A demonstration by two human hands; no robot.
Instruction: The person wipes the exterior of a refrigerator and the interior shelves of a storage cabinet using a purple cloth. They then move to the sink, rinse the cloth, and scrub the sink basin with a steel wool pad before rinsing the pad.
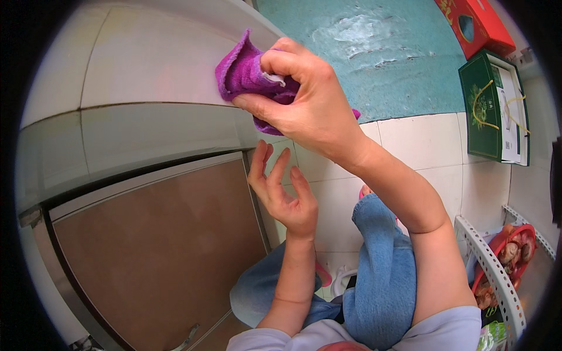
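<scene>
My right hand (pixel 307 87) holds a bunched purple cloth (pixel 239 72) between thumb and fingers, raised beside the white tiled face (pixel 145 66) at the upper left. A small whitish bit shows at the cloth's fold near my fingers. Lower and nearer my body, my left hand (pixel 285 197) is palm up with its fingers apart and curled, holding nothing. It is near the upper right corner of a brown cabinet door (pixel 162 245). Whether the cloth touches the tiles cannot be told.
Blue-green flooring (pixel 395 57) adjoins white floor tiles (pixel 421 145). A red box (pixel 483 30) and a green gift box (pixel 483 105) stand at the upper right. At the lower right, a perforated metal rack (pixel 491 267) is near a red basket (pixel 533 241) of brownish produce. My knees are bent below.
</scene>
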